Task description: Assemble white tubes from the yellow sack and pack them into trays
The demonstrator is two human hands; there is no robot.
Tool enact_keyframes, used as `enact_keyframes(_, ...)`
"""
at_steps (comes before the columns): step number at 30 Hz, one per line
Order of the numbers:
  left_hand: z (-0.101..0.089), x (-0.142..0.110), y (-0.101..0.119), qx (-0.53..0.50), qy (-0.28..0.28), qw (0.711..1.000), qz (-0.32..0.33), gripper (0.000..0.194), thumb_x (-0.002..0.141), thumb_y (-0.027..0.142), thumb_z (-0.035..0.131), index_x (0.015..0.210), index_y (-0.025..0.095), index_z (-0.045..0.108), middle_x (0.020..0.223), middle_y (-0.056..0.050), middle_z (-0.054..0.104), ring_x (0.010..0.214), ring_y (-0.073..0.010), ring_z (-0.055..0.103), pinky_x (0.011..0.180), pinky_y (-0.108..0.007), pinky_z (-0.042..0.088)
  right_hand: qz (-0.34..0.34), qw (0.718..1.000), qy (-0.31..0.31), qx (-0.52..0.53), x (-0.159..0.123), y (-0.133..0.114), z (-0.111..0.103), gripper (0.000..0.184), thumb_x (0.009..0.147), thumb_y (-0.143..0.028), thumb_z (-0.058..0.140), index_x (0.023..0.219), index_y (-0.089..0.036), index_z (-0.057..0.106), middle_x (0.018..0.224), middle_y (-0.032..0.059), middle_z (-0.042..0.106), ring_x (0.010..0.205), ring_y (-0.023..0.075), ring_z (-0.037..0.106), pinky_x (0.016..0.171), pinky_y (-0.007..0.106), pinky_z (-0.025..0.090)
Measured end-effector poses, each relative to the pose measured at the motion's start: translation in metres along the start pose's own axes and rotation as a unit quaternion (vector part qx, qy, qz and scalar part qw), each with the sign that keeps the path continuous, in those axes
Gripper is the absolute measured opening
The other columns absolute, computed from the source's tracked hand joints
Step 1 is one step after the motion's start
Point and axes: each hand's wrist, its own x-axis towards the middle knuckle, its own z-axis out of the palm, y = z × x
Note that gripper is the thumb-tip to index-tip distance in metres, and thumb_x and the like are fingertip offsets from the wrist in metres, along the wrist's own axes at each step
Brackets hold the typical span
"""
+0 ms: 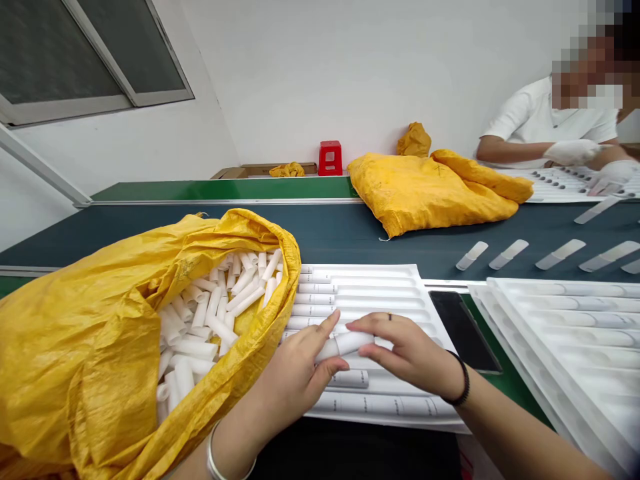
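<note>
Over a white grooved tray (400, 272), my left hand (295, 367) has its fingers closed round the left end of a white tube (345, 344). My right hand (413, 350) pinches the tube's right end between thumb and fingers. A seam shows near the middle of the tube, which lies nearly level. Several white tubes with small dark print (317, 300) rest in the tray's grooves, mostly at the left. A nearer groove holds a longer row of printed tubes (380, 404). Left of the tray, an open yellow sack (95, 313) holds many loose white tubes (220, 323).
A black phone (465, 331) lies right of the tray, beside stacked filled trays (575, 360). Behind runs a dark conveyor belt (320, 233) carrying several tubes (560, 255) and a yellow sack (430, 190). Across it, a co-worker's gloved hands (613, 177) are over another tray. A red stool (330, 158) stands behind.
</note>
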Motion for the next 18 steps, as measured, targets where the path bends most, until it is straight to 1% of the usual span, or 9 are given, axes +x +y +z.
enact_keyframes(2,-0.003,-0.001,-0.004,0.006,-0.039,0.999,-0.022,0.076,0.087,0.038,0.058,0.149,0.027,0.015,0.123,-0.01,0.061,0.107,-0.0236,0.06,0.091,-0.04,0.05,0.014,0.996,-0.01,-0.089,0.007,0.021,-0.004,0.023,0.082,-0.022,0.065,0.105,-0.019,0.065,0.093,0.0074,0.068,0.085,0.0187,0.063,0.077,0.029,0.051)
enact_keyframes(4,-0.016,-0.003,-0.018,0.031,-0.046,0.997,-0.054,0.074,0.087,0.038,0.056,0.149,0.026,0.016,0.134,-0.011,0.053,0.118,-0.0258,0.054,0.096,-0.041,0.047,0.071,0.98,0.057,-0.176,0.015,0.055,-0.02,0.017,0.077,-0.017,0.066,0.094,-0.017,0.067,0.088,0.0085,0.067,0.084,0.0212,0.062,0.078,0.032,0.049)
enact_keyframes(6,-0.037,-0.008,-0.046,0.097,0.008,0.991,-0.096,0.053,0.09,0.035,0.045,0.142,0.023,0.037,0.138,-0.012,0.049,0.125,-0.0274,0.047,0.102,-0.043,0.042,0.143,0.953,0.149,-0.223,0.019,0.096,-0.046,0.014,0.08,-0.014,0.06,0.092,-0.015,0.066,0.089,0.0112,0.066,0.088,0.0232,0.061,0.081,0.034,0.046)
enact_keyframes(8,-0.06,-0.018,-0.083,0.211,0.067,0.963,-0.156,0.04,0.087,0.025,0.038,0.12,0.017,0.06,0.127,-0.015,0.056,0.12,-0.0309,0.05,0.103,-0.047,0.038,0.198,0.928,0.203,-0.241,0.017,0.134,-0.078,0.013,0.085,-0.016,0.05,0.087,-0.014,0.063,0.085,0.0119,0.065,0.087,0.0226,0.061,0.077,0.033,0.045)
enact_keyframes(11,-0.08,-0.037,-0.138,0.337,0.02,0.904,-0.262,0.039,0.071,0.013,0.043,0.098,0.018,0.071,0.121,-0.018,0.058,0.111,-0.0365,0.054,0.097,-0.052,0.039,0.275,0.903,0.216,-0.248,0.003,0.172,-0.113,0.019,0.087,-0.023,0.051,0.069,-0.018,0.057,0.064,0.005,0.06,0.068,0.0199,0.062,0.061,0.03,0.044)
enact_keyframes(13,-0.083,-0.048,-0.165,0.352,-0.027,0.893,-0.28,0.039,0.067,0.012,0.044,0.092,0.019,0.073,0.11,-0.016,0.063,0.101,-0.0349,0.059,0.094,-0.049,0.041,0.322,0.891,0.199,-0.249,-0.007,0.184,-0.125,0.022,0.082,-0.026,0.058,0.061,-0.02,0.053,0.055,0.0012,0.056,0.058,0.0194,0.06,0.053,0.029,0.043)
enact_keyframes(15,-0.082,-0.053,-0.18,0.33,-0.051,0.904,-0.265,0.037,0.066,0.011,0.045,0.088,0.019,0.074,0.102,-0.015,0.066,0.097,-0.0332,0.062,0.093,-0.045,0.042,0.365,0.879,0.181,-0.249,-0.012,0.184,-0.13,0.023,0.077,-0.024,0.064,0.058,-0.021,0.051,0.051,0.0003,0.055,0.053,0.0197,0.058,0.05,0.03,0.043)
enact_keyframes(16,-0.082,-0.054,-0.182,0.31,-0.051,0.914,-0.257,0.036,0.067,0.012,0.045,0.087,0.019,0.074,0.1,-0.015,0.067,0.096,-0.0328,0.063,0.091,-0.044,0.044,0.383,0.873,0.172,-0.249,-0.013,0.181,-0.13,0.023,0.075,-0.022,0.065,0.057,-0.021,0.051,0.051,0.0006,0.055,0.052,0.0199,0.058,0.05,0.03,0.042)
enact_keyframes(18,-0.084,-0.051,-0.176,0.26,-0.005,0.932,-0.253,0.033,0.069,0.015,0.046,0.088,0.017,0.073,0.095,-0.014,0.069,0.092,-0.0328,0.064,0.086,-0.041,0.046,0.41,0.866,0.152,-0.243,-0.013,0.164,-0.123,0.021,0.074,-0.019,0.064,0.057,-0.019,0.052,0.05,0.0025,0.055,0.051,0.0203,0.057,0.049,0.03,0.041)
